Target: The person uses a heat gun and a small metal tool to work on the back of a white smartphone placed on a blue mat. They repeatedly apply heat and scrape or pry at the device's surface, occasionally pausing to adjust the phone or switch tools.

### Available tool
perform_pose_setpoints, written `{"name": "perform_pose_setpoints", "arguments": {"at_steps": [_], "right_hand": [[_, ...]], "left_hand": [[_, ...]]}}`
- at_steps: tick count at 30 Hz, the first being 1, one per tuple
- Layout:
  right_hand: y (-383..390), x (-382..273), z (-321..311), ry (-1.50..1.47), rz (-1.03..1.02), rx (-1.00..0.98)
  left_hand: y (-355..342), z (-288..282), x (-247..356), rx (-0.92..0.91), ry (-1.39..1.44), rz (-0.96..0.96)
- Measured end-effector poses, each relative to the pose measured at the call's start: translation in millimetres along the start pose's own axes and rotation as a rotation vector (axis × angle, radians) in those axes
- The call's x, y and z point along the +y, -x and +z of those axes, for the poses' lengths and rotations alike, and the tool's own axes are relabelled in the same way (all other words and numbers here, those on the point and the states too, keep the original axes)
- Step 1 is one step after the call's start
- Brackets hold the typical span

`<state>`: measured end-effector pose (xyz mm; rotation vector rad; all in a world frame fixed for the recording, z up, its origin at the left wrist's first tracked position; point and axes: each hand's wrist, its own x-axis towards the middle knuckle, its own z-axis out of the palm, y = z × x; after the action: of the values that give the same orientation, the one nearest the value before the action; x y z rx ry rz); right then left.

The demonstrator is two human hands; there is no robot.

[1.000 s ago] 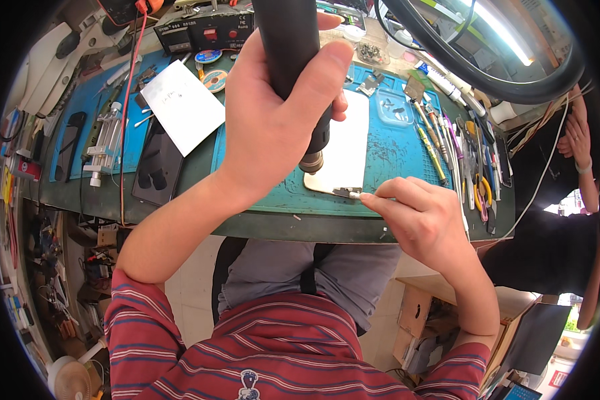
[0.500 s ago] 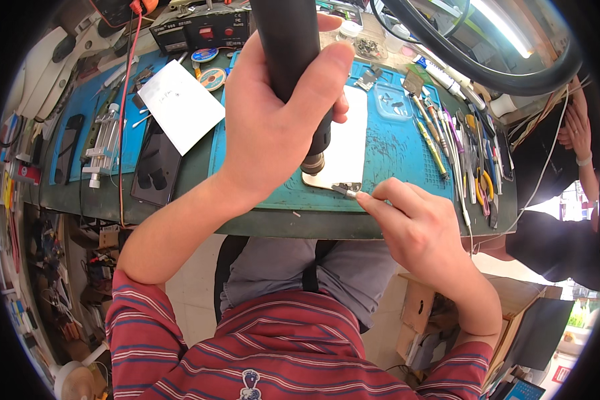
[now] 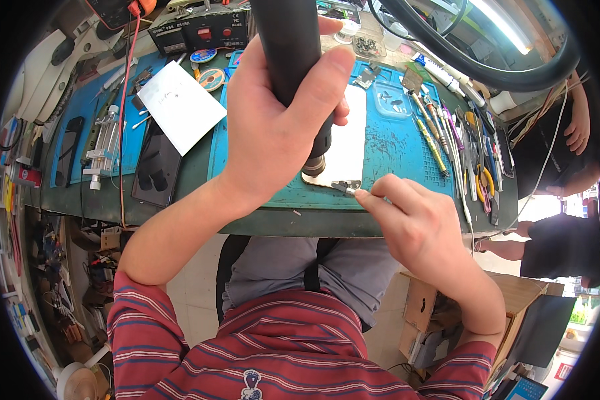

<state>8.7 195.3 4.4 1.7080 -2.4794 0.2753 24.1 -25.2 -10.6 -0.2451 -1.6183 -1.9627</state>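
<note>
My left hand (image 3: 263, 133) is wrapped round a thick black hot-air gun (image 3: 287, 47), its metal nozzle (image 3: 314, 167) pointing down. Beneath the nozzle lies a flat white phone-shaped panel (image 3: 347, 137), partly hidden by my hand and the gun. At the panel's near right corner is a small dark part (image 3: 345, 185). My right hand (image 3: 417, 223) pinches a thin scraper-like tool (image 3: 347, 191), whose tip meets this corner; the rest of the tool is hidden by my fingers. The panel rests on a blue work mat (image 3: 397, 147).
Right of the panel lie tweezers and pens (image 3: 457, 153), pliers (image 3: 487, 190) and a clear tray (image 3: 393, 100). To the left are a white card (image 3: 180, 107), a dark phone (image 3: 157, 167) and a metal clamp (image 3: 103, 150). A black ring lamp (image 3: 513, 83) hangs above; another person's hand (image 3: 578, 133) shows at right.
Both my hands keep nearly the same place, the tool still at the panel's corner. At the right, the other person's hands have come apart and one arm hangs lower.
</note>
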Motion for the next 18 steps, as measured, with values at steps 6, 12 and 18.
{"name": "perform_pose_setpoints", "arguments": {"at_steps": [6, 12, 18], "right_hand": [[2.9, 13.3, 6.8, -0.192, 0.033, 0.012], [0.7, 0.4, 1.7, -0.040, 0.004, 0.004], [4.6, 9.5, 7.7, -0.083, -0.007, 0.015]], "left_hand": [[-0.4, 1.0, -2.3, 0.017, 0.061, 0.009], [-2.0, -0.1, -6.5, 0.051, 0.149, 0.014], [-1.7, 0.4, -6.9, 0.029, 0.161, 0.011]]}}
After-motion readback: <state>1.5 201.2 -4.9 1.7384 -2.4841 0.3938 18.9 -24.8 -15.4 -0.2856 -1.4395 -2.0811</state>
